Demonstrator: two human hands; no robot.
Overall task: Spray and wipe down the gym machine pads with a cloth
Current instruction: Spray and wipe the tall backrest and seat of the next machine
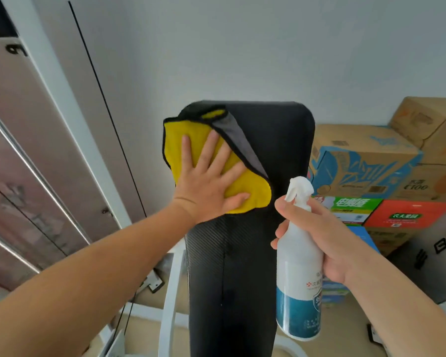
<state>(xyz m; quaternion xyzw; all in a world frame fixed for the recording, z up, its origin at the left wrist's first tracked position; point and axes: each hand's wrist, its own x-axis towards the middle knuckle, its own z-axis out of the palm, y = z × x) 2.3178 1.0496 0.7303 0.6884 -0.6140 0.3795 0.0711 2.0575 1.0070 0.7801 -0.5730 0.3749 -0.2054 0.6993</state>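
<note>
Pad: black backrest pad point(276, 150), centre of my view.
Cloth: yellow-and-grey microfibre cloth point(174, 150), flat on the pad's upper left, overhanging its left edge.
Left hand point(206, 184): fingers straight and spread, palm pressing the cloth.
Right hand point(330, 243): wrapped round the spray bottle point(299, 279), just beside the pad's right edge.
Behind: cardboard boxes point(358, 161), stacked at right.

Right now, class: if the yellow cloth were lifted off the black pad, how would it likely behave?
The cloth would probably flop and drape: one edge folds over, showing grey. Likely light: a flat left hand alone pins it to the pad.
</note>
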